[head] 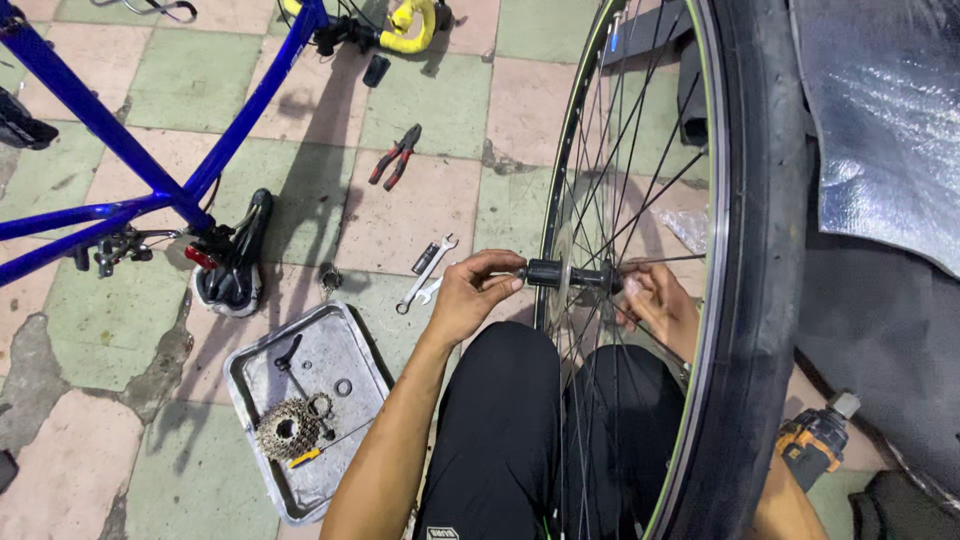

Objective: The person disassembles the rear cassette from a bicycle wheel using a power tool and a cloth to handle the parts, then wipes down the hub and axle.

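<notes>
A bicycle wheel (745, 300) with a black tyre and thin spokes stands upright between my knees. Its black hub (570, 275) sits at the middle. My left hand (470, 297) pinches the hub's axle end on the near side with fingertips. My right hand (655, 300) reaches through behind the spokes and holds the hub's other end; it is partly hidden by the spokes.
A metal tray (340, 340) on the tiled floor holds a cassette sprocket (288, 430), a ring and a small screwdriver. Wrenches (425, 272) and red-handled pliers (396, 155) lie nearby. An upturned blue bike frame (110, 130) stands left. A cordless drill (815, 445) lies right.
</notes>
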